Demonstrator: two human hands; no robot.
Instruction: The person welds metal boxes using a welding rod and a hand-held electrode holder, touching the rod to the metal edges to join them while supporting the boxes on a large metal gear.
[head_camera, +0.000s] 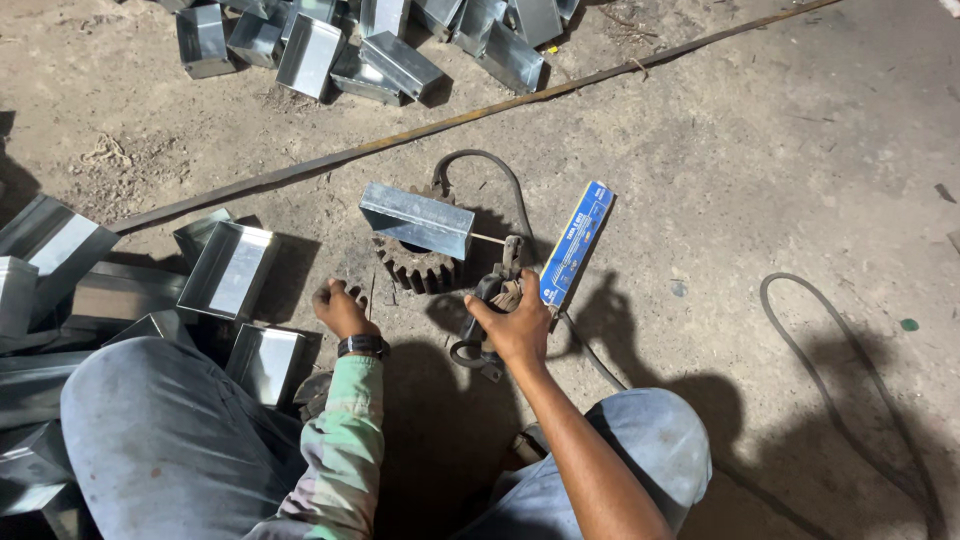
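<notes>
Galvanised sheet-metal box (417, 219) rests atop a gear wheel (415, 265), raised off the concrete floor (800, 180). Right hand (517, 325) is clamped on the electrode holder (487, 320), rod tip at the box's edge. Left hand (340, 308), fingers curled, braces on the floor beside the gear.

Right hand (518, 322) grips the welding electrode holder (490, 310), its rod tip touching the folded sheet-metal box (418, 220) resting on a rusty gear (415, 265); left hand (340, 308) rests fisted on the floor (780, 170) beside the gear; a blue electrode packet (576, 245) lies just right of the holder; more metal boxes (230, 270) sit left.
</notes>
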